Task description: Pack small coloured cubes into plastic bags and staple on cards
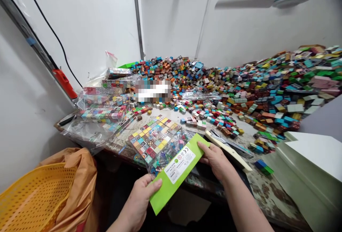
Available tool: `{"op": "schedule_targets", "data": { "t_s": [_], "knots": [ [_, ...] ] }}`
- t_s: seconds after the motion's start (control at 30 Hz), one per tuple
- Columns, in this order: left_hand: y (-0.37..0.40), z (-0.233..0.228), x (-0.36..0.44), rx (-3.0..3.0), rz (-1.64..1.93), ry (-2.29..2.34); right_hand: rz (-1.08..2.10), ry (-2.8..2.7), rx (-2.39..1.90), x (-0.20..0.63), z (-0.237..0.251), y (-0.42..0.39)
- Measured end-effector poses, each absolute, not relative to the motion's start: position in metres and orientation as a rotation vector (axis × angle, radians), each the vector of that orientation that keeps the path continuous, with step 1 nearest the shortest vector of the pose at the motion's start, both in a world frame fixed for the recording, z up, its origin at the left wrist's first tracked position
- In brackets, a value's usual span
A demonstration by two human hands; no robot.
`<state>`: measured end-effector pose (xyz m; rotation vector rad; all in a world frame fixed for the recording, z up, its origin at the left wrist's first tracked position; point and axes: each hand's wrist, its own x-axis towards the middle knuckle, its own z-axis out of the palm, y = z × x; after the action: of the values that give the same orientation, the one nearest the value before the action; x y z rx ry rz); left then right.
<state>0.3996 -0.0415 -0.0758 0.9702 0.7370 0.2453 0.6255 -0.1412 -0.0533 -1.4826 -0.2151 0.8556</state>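
Lime-green folded card header with a white printed label, set along the near end of a clear plastic bag packed with small multicoloured printed cubes; bag lies flat at the near edge of the worn, stained worktable, header overhanging toward the person. Left hand: thumb on top of the header's lower left corner, fingers underneath, pinched shut on the card. Right hand: fingers closed over the header's upper right end, thumb side resting on its edge. Just beside the right hand, on the table: a cream-handled cutting tool with a dark metal blade. Behind, a large heap of loose coloured cubes covers the back and right of the table, up to the white wall. To the left, a stack of filled clear bags of cubes, several deep. Far left, against the wall: a red-handled tool on a black cable. Lower left, off the table: a yellow perforated plastic basket beside an orange cloth sack. Lower right: pale green-white flat boxes.
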Motion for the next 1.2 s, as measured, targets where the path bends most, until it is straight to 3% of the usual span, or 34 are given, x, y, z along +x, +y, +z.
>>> {"op": "schedule_targets", "data": {
  "t_s": [0.47,1.2],
  "knots": [
    [-0.045,-0.064,0.403,0.882,0.164,0.683,0.873,-0.215,-1.609,0.654,-0.052,-0.124],
    [-0.032,-0.075,0.410,0.790,0.379,0.881,0.798,-0.254,-1.671,0.636,-0.057,-0.123]
  ]
}}
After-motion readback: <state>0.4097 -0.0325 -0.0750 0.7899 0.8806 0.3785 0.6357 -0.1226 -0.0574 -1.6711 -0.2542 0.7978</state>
